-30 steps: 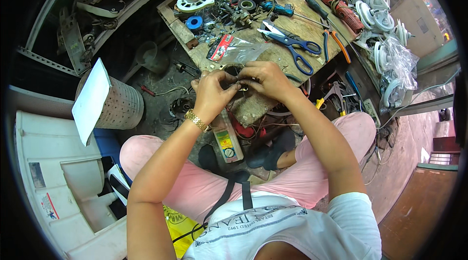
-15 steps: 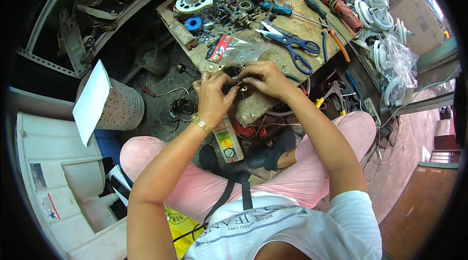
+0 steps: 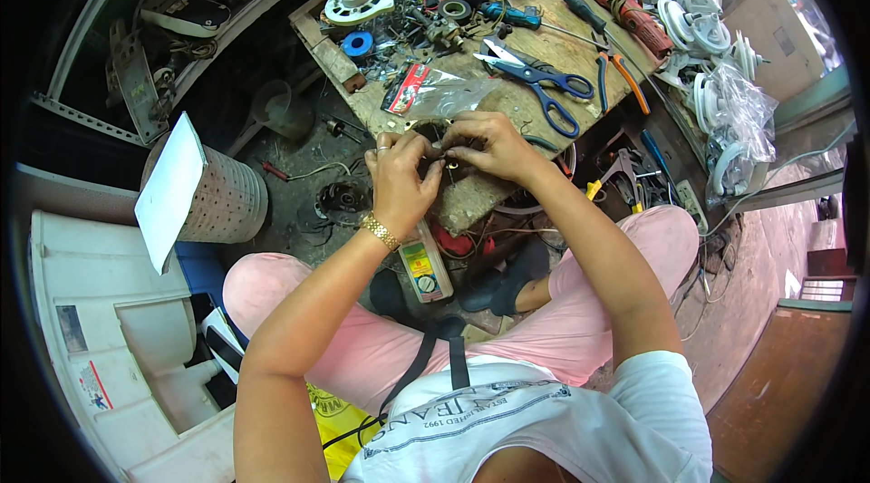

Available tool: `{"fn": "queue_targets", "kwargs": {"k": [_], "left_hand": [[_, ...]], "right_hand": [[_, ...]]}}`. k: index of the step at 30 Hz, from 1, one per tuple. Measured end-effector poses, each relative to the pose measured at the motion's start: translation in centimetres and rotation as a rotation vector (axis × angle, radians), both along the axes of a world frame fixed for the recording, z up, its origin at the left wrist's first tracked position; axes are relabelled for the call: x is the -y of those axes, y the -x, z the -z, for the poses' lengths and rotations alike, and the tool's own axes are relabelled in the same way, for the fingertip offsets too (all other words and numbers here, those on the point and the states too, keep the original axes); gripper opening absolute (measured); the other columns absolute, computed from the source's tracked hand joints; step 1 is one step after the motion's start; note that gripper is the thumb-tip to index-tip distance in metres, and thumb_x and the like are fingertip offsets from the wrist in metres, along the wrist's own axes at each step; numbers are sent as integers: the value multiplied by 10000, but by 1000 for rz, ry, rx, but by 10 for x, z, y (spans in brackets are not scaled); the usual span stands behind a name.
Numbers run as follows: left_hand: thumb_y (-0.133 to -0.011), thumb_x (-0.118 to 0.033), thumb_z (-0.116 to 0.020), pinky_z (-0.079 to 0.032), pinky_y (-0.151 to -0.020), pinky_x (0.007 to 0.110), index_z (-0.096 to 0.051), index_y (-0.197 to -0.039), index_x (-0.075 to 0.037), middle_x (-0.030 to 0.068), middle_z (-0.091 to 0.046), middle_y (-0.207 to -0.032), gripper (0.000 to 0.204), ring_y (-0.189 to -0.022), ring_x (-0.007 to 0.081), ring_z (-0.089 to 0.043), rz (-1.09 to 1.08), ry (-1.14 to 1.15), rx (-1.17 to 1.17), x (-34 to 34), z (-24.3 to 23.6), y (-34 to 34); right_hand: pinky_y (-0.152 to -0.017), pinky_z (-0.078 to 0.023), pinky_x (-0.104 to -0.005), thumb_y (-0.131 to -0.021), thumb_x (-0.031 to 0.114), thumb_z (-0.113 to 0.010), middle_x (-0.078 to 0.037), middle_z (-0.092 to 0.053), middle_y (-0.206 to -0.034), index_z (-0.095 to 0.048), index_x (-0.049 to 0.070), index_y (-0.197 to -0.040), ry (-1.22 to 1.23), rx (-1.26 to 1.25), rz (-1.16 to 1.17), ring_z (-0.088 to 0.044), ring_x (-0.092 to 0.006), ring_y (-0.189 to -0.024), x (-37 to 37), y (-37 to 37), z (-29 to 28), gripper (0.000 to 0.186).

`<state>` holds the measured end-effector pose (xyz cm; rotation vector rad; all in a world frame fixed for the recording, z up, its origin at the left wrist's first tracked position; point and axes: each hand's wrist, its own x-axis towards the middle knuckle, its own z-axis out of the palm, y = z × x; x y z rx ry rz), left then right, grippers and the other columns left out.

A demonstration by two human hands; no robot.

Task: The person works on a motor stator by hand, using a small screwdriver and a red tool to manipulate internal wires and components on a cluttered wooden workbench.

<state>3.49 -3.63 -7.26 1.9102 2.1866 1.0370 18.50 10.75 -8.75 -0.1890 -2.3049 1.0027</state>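
Observation:
At the near edge of the workbench (image 3: 526, 111) my hands meet over a dark, round, hollow part (image 3: 433, 130), mostly covered by my fingers. My left hand (image 3: 399, 177), with a ring and a gold bracelet, is closed on its left side. From the right, my right hand (image 3: 489, 146) pinches at the same part, thumb and fingertips close to the left ones. What lies between the fingertips is too small to make out. A small brass-coloured bit (image 3: 453, 164) shows just below them. Beyond the hands lies a clear plastic packet with a red label (image 3: 410, 89).
Blue-handled scissors (image 3: 544, 89), orange-and-blue pliers (image 3: 621, 80), a screwdriver (image 3: 580, 10) and a red angle grinder (image 3: 637, 25) lie on the bench. White coiled parts (image 3: 702, 25) crowd its right side. A yellow-faced multimeter (image 3: 423, 270) stands below my hands; a perforated drum (image 3: 222, 198) is at left.
My right fingers have shifted slightly and curl a little more over the part. My left hand has turned a little; both stay in the same place.

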Motion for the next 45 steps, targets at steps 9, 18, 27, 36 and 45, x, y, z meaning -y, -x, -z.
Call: {"fn": "queue_targets", "kwargs": {"k": [9, 18, 27, 36, 45], "left_hand": [[-796, -137, -739, -365, -846, 410, -641, -838, -67, 64, -640, -932, 128, -954, 285, -516, 38, -182, 171, 1, 17, 4], [-783, -136, -721, -316, -843, 427, -631, -814, -100, 40, -611, -894, 102, -973, 286, -491, 30, -168, 188, -5, 24, 4], [-793, -152, -716, -341, -889, 419, -663, -860, -76, 66, -614, -938, 115, -987, 290, -485, 66, -179, 213, -6, 32, 7], [-793, -172, -720, -330, -884, 445, -672, -859, -79, 62, -624, -945, 124, -991, 283, -487, 65, -161, 251, -5, 35, 11], [-791, -109, -713, -391, -856, 407, -666, -862, -33, 90, -644, -902, 115, -919, 285, -527, 15, -150, 143, -4, 15, 0]], "right_hand": [[-707, -526, -408, -767, 74, -742, -138, -645, -876, -684, 35, -924, -51, 17, 96, -657, -350, -829, 12, 3, -4, 171], [-733, -558, -446, -792, 169, -713, -164, -735, -905, -777, 116, -978, -247, 674, 324, -710, -372, -843, 2, 26, -49, 204], [-712, -576, -447, -801, 151, -660, -143, -745, -918, -770, 118, -935, -711, 841, -60, -729, -324, -871, -7, 75, -82, 177], [-715, -567, -454, -781, 174, -692, -126, -746, -909, -767, 109, -904, -734, 900, -102, -723, -329, -856, -3, 74, -92, 158], [-723, -543, -455, -724, 187, -754, -158, -717, -864, -744, 72, -898, -441, 626, -6, -688, -366, -818, -6, 27, -71, 209]]}}
